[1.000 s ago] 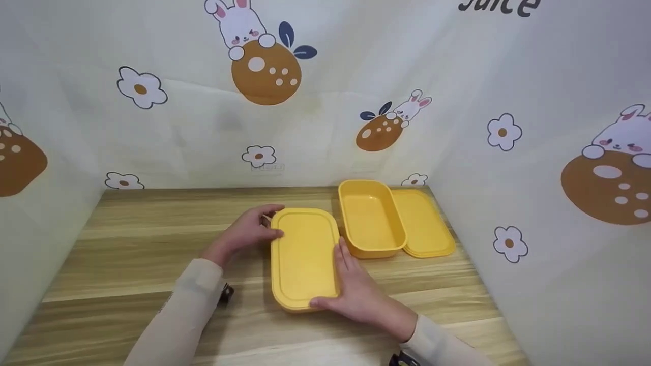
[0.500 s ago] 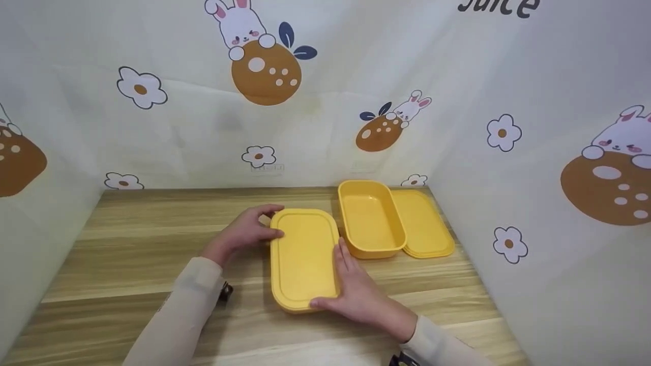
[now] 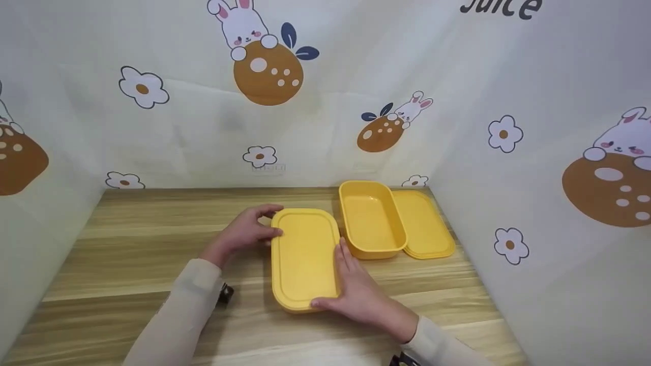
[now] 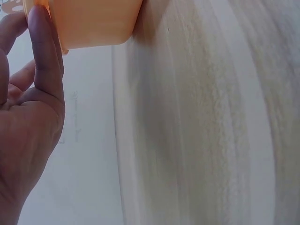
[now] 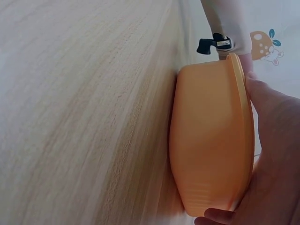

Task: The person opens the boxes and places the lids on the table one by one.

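Observation:
A yellow lunch box [image 3: 305,259] with its lid on stands on the wooden table, between both hands. My left hand [image 3: 246,229] grips its far left corner, the thumb on the lid's left edge and the forefinger at the far end. In the left wrist view, the fingers [image 4: 44,51] touch the rim over the box wall. My right hand [image 3: 361,295] holds the right side, thumb at the near lid edge and fingers stretched along the side. The right wrist view shows the box's side wall and the lid [image 5: 244,112] seated along its rim.
Right behind the right hand stands a second yellow box [image 3: 371,223], uncovered, with nothing visible inside. Its lid-shaped yellow piece [image 3: 424,223] lies flat beside it, near the right wall. Patterned cloth [image 3: 193,127] walls the table [image 3: 152,244] at the back and both sides.

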Demonstrator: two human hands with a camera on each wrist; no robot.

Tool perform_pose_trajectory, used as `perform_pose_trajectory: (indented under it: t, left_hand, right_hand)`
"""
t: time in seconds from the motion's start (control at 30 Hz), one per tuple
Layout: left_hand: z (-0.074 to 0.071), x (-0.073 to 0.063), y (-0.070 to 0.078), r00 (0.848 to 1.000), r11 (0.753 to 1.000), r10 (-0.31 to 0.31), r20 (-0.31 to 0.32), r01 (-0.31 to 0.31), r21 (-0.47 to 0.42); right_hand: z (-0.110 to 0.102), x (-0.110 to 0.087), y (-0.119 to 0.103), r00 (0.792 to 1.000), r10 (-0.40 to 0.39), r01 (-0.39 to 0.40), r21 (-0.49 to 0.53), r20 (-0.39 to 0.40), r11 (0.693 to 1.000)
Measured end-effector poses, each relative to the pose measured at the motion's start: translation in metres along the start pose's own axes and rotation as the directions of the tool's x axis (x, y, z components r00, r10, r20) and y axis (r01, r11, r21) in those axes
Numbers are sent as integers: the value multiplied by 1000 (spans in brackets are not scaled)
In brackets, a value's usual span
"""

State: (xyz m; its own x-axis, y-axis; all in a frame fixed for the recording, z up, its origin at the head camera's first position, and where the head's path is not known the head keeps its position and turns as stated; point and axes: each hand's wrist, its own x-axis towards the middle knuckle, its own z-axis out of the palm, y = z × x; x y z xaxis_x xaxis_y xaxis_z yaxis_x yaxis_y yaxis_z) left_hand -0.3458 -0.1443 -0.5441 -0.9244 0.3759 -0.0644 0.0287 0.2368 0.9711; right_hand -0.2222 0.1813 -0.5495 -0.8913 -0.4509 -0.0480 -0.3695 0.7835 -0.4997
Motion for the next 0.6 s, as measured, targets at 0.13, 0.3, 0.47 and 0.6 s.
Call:
perform_pose_trajectory:
  t: [0.13, 0.3, 0.47, 0.6]
  left_hand:
    - [0, -1, 0, 1000, 1000, -12, -1, 12, -28]
    - [-1, -1, 0, 1000, 998, -23, -8, 23, -62]
    - [-2, -2, -1, 1000, 997, -2, -6, 2, -80]
    - [-2, -1, -3, 1000, 996, 8, -4, -8, -89]
  right_hand:
    - [0, 0, 1, 1000, 7, -7, -2, 4, 1000]
    - [0, 1, 1, 1000, 7, -7, -5, 8, 1000]
    - [-2, 1, 1, 1000, 4, -4, -14, 10, 1000]
    - [-2, 0, 1, 1000, 5, -5, -6, 8, 1000]
